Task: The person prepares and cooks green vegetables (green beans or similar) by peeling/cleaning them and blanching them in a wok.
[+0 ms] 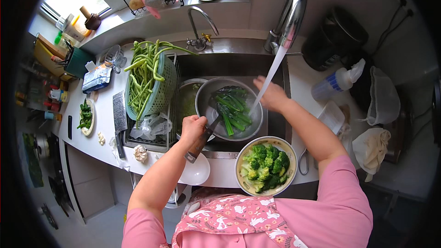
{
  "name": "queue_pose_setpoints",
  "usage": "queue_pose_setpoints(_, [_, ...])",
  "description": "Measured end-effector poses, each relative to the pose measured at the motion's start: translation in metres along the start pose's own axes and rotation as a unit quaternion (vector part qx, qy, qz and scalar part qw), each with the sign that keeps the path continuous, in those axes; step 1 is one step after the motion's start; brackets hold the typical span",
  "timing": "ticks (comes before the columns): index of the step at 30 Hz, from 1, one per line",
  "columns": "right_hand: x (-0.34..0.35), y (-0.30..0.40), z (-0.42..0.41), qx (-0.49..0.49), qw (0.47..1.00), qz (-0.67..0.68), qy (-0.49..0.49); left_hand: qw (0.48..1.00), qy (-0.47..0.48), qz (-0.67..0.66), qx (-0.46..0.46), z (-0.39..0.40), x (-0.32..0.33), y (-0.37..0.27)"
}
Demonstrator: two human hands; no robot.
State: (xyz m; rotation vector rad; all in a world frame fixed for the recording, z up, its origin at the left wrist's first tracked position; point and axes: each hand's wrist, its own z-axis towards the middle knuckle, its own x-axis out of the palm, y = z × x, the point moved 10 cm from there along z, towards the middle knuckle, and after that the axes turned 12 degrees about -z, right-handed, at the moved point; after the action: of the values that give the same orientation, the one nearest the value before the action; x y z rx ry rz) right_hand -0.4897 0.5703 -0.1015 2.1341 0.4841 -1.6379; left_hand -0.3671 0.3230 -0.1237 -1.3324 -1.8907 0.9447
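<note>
My left hand [193, 129] is closed around the dark handle [200, 144] of a ladle or spatula whose head dips into a metal basin [230, 138]. Green leafy stalks [234, 108] lie in water inside this basin, which is in the sink. My right hand [273, 95] is beside the basin's right rim, slightly blurred, with its fingers apart and nothing visible in it. A water stream [272, 72] falls from the tall faucet [293, 24] past that hand into the basin. At the counter's front edge, a bowl [238, 170] holds broccoli florets [265, 165].
Another pot [186, 105] with greenish water sits left of the basin. A colander [167, 86] heaped with long beans [144, 69] stands on a wire rack. Left of it lies a cleaver [119, 120], near garlic [140, 153]. A pump bottle [332, 82] and scissors [303, 163] are at right.
</note>
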Motion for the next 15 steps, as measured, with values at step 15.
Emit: queue_pose_setpoints(15, [0.069,0.073,-0.008,-0.113,0.964,0.2,0.132,1.0,-0.011,0.006,0.021,0.003,0.012,-0.001])
